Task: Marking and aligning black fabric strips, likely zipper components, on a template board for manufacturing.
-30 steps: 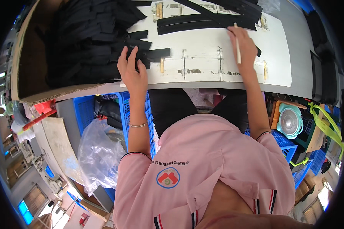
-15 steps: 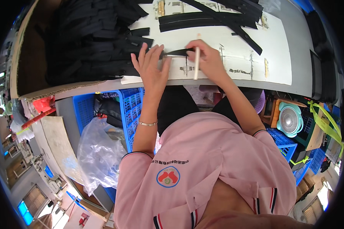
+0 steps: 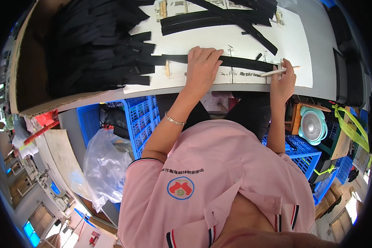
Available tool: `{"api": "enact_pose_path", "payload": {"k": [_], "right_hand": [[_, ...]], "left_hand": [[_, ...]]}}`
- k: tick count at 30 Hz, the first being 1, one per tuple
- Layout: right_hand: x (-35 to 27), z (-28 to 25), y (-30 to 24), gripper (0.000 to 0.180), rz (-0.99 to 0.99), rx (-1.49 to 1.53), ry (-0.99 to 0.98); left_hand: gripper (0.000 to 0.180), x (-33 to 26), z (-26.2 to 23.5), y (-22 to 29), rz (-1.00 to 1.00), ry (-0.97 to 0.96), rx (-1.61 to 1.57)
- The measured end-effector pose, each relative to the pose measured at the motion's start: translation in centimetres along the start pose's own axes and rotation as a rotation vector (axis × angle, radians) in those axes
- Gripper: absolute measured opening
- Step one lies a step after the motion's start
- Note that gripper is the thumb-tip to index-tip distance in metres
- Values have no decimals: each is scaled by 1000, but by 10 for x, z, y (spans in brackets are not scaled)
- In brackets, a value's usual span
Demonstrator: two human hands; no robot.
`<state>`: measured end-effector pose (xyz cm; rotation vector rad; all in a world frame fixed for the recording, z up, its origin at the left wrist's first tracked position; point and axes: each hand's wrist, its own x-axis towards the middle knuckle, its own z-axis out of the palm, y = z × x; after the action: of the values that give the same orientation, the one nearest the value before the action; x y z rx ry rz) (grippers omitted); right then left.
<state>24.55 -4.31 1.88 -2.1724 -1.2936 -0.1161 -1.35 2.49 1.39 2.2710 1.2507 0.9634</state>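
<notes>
A long black zipper strip [image 3: 246, 63] lies stretched across the marked white board [image 3: 186, 40]. Its left part passes under my left hand [image 3: 203, 66], which rests on it with the fingers laid over the tape. At the strip's right end, my right hand [image 3: 283, 80] is closed round a white pencil [image 3: 273, 72]. The fingers of that hand also touch the strip's end; how firmly they pinch it is hidden. Left of my hands, a large heap of similar black strips [image 3: 95, 49] fills an opened cardboard box [image 3: 33, 89], with some ends spilling onto the board.
More black strips [image 3: 202, 22] lie across the far part of the board, one slanting [image 3: 252, 33]. Dark padded objects [image 3: 339, 37] line the table's right edge. Below the table are blue crates [image 3: 142, 120], a clear plastic bag [image 3: 105, 165] and a small teal fan [image 3: 313, 126].
My right hand has moved right with the pencil, and the strip now lies extended along the board. My left hand has moved right, from beside the heap onto the strip.
</notes>
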Motion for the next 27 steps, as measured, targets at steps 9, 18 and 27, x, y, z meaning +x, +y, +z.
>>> {"api": "enact_pose_path", "payload": {"k": [9,18,27], "right_hand": [[-16,-6,42,25,-433,-44,11],[-20,-19,51,33,-511,-245,-47],[-18,-20,53,34,-454,-168,-106]], "left_hand": [[43,-44,-5,6,-63,-13,195],[70,-84,-41,-3,-281,-78,314],[73,-84,-38,-11,-242,-44,361]]}}
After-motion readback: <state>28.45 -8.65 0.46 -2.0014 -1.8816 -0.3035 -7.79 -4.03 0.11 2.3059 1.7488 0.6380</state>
